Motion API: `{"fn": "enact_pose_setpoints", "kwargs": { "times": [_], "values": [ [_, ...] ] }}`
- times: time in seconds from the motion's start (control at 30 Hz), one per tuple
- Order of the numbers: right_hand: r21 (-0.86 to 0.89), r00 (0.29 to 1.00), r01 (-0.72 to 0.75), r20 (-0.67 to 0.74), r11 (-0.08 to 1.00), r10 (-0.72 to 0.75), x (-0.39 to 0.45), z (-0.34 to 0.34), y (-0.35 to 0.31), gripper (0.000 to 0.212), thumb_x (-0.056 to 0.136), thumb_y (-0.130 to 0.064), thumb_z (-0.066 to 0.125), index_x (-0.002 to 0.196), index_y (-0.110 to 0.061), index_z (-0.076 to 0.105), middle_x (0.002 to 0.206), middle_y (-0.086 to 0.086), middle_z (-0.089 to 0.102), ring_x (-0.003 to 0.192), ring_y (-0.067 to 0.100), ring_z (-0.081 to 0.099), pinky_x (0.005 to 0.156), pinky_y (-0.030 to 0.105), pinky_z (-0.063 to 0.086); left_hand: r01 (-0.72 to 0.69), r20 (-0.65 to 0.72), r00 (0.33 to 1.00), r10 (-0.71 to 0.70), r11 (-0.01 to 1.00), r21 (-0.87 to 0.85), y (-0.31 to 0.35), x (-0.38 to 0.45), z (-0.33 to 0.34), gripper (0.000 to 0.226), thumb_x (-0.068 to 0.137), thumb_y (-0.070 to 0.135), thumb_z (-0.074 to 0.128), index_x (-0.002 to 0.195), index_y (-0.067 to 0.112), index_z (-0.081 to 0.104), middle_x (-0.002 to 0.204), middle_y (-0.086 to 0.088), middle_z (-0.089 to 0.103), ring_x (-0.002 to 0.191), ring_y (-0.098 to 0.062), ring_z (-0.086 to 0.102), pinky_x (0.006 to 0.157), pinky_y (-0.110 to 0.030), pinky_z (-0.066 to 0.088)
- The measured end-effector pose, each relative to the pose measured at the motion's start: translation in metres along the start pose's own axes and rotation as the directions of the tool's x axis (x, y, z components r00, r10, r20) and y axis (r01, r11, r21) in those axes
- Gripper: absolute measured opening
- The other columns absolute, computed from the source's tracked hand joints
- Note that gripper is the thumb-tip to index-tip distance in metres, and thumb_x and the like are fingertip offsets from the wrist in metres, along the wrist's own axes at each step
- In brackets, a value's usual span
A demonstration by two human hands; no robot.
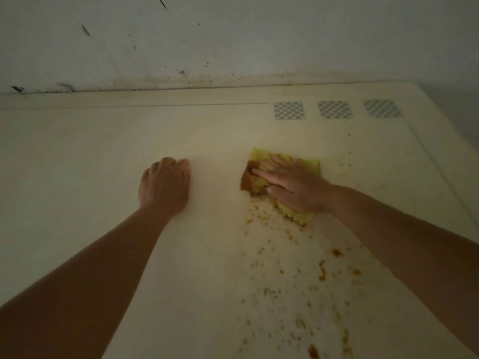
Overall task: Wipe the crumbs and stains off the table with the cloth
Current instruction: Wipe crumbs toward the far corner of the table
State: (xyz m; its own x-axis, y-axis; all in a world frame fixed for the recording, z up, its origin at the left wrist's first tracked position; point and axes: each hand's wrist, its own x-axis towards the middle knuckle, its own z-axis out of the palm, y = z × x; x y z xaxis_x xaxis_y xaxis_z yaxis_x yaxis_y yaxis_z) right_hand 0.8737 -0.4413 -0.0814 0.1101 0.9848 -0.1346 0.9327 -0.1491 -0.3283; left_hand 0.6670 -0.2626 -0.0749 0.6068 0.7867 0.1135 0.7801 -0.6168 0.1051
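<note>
Yellow cloth under flat, spread right fingers, left fingers curled on table

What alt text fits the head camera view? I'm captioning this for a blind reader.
The right hand presses a stained yellow cloth flat on a pale table, with orange crumbs scattered nearer the person. The left hand rests bare on the table.

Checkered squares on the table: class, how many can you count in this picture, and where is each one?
3, in a row along the table's far right edge: left square, middle square, right square. None looks hidden; both hands are nearer the camera.
</note>
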Motion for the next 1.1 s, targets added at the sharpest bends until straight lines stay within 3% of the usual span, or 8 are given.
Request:
{"fn": "enact_pose_setpoints", "kwargs": {
  "times": [0.13,0.27,0.4,0.5,0.67,0.8,1.1],
  "values": [
    [0.024,0.99,0.141,0.027,0.99,-0.142,-0.048,0.019,-0.047,0.048,0.099,-0.032,0.029,0.144,-0.036,0.015,0.156,-0.014,0.004,0.136,0.003,-0.015,0.11,0.035,-0.013,0.027,0.013,1.0,-0.026,0.996,-0.082,0.005,-0.03,-0.006,0.034,0.093,0.024,0.034,0.115,0.015,0.059,0.127,-0.014,0.057,0.116,-0.034,0.051,0.098,-0.043,0.035],
    [0.039,0.967,0.244,0.065,0.969,-0.246,-0.093,0.039,-0.086,0.047,0.098,-0.033,0.03,0.143,-0.037,0.018,0.156,-0.015,0.006,0.136,0.005,-0.016,0.11,0.038,-0.013,0.016,0.041,0.999,-0.01,0.989,-0.149,0.014,-0.081,-0.006,0.038,0.093,0.024,0.033,0.125,0.018,0.053,0.139,-0.01,0.049,0.128,-0.029,0.043,0.106,-0.041,0.03],
    [0.034,0.943,0.323,0.072,0.946,-0.324,-0.139,0.057,-0.114,0.057,0.087,-0.047,0.015,0.142,-0.037,0.023,0.156,-0.014,0.011,0.137,0.007,-0.014,0.11,0.039,-0.011,0.017,0.049,0.999,-0.007,0.979,-0.203,0.028,-0.131,-0.01,0.038,0.094,0.023,0.032,0.127,0.016,0.05,0.144,-0.009,0.044,0.135,-0.026,0.037,0.11,-0.04,0.025],
    [0.055,0.933,0.349,0.072,0.936,-0.352,-0.175,0.065,-0.132,0.056,0.088,-0.045,0.016,0.141,-0.036,0.027,0.156,-0.012,0.015,0.137,0.007,-0.012,0.109,0.036,-0.012,-0.002,0.047,0.999,0.012,0.976,-0.216,0.037,-0.163,-0.016,0.038,0.094,0.022,0.033,0.128,0.015,0.049,0.144,-0.01,0.044,0.135,-0.026,0.036,0.11,-0.04,0.025],
    [0.166,0.942,0.31,0.081,0.936,-0.327,-0.227,0.073,-0.15,0.043,0.098,-0.027,0.037,0.14,-0.035,0.032,0.155,-0.015,0.016,0.139,0.004,-0.012,0.107,0.031,-0.017,-0.01,0.053,0.998,0.023,0.974,-0.227,0.051,-0.202,-0.025,0.035,0.094,0.019,0.034,0.123,0.014,0.051,0.14,-0.01,0.047,0.132,-0.027,0.038,0.109,-0.04,0.027],
    [0.226,0.954,0.267,0.078,0.937,-0.291,-0.262,0.076,-0.147,0.042,0.098,-0.024,0.038,0.139,-0.035,0.036,0.154,-0.015,0.018,0.141,0.005,-0.009,0.108,0.03,-0.014,-0.021,0.084,0.996,0.041,0.973,-0.229,0.065,-0.218,-0.026,0.041,0.094,0.022,0.032,0.133,0.017,0.045,0.147,-0.009,0.04,0.137,-0.026,0.033,0.112,-0.041,0.024],
    [0.261,0.991,0.105,0.052,0.96,-0.123,-0.325,0.074,-0.107,0.043,0.096,-0.023,0.04,0.135,-0.042,0.037,0.148,-0.027,0.016,0.139,-0.005,-0.01,0.111,0.028,-0.009,-0.037,0.097,0.993,0.07,0.951,-0.307,0.094,-0.227,-0.022,0.042,0.092,0.022,0.037,0.133,0.017,0.045,0.146,-0.009,0.041,0.137,-0.025,0.034,0.112,-0.04,0.027]
  ]
}}
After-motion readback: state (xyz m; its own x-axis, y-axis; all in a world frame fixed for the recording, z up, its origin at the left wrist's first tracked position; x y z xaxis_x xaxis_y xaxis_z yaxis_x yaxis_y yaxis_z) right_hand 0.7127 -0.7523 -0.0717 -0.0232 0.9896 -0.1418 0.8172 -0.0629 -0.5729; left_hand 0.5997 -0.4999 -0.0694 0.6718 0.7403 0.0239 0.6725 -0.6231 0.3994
